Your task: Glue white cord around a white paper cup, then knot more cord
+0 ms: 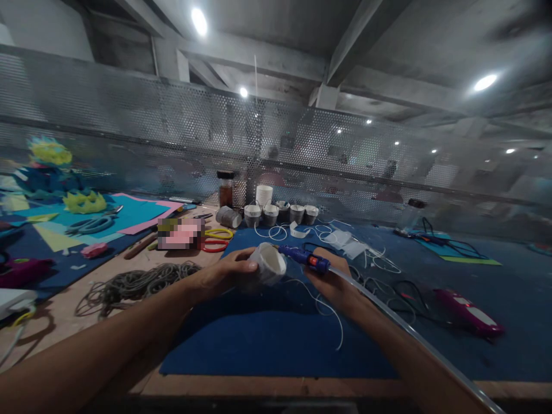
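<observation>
My left hand (235, 269) is closed around a white paper cup (269, 265), tilted so that its round end faces right and toward me. Wrapped round a blue glue gun (306, 259), my right hand (330, 276) keeps the nozzle at the cup's upper right edge. A long clear glue stick (401, 325) runs out of the gun's back over my right forearm. White string (338, 322) hangs below the cup and curls over the blue mat (276, 351). Whether the nozzle touches the cup, I cannot tell.
Several small cups (270, 215) stand behind the mat, near stacked white cups (264, 195) and a brown jar (225, 190). Grey cord (138, 284), scissors (218, 234) and coloured paper (142, 213) lie left. A magenta tool (470, 313) and loose cables lie right.
</observation>
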The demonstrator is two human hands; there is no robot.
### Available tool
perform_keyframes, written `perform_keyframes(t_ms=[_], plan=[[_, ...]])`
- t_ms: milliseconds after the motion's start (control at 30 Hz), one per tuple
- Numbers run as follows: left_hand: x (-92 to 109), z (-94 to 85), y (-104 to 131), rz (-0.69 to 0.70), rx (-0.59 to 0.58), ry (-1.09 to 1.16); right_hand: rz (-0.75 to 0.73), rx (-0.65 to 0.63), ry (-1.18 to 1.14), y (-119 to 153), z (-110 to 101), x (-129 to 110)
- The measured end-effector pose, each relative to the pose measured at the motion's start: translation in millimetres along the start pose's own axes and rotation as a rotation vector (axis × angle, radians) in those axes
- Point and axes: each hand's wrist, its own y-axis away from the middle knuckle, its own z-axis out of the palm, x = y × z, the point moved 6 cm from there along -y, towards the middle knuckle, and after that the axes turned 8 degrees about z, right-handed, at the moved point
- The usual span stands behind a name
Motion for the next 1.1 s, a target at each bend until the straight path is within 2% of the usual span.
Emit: perform_keyframes(t_ms=[367,667,1100], plan=[[1,-4.5,1,0.013,0.048,-0.032,0.008,0.005,0.005,0,0,0],[11,0.8,4,0.014,0.037,-0.049,0.051,-0.025,-0.018,0,-3,0],[11,-9.5,2,0.059,0.093,-0.043,0.039,-0.003,-0.003,-2,-5,0]])
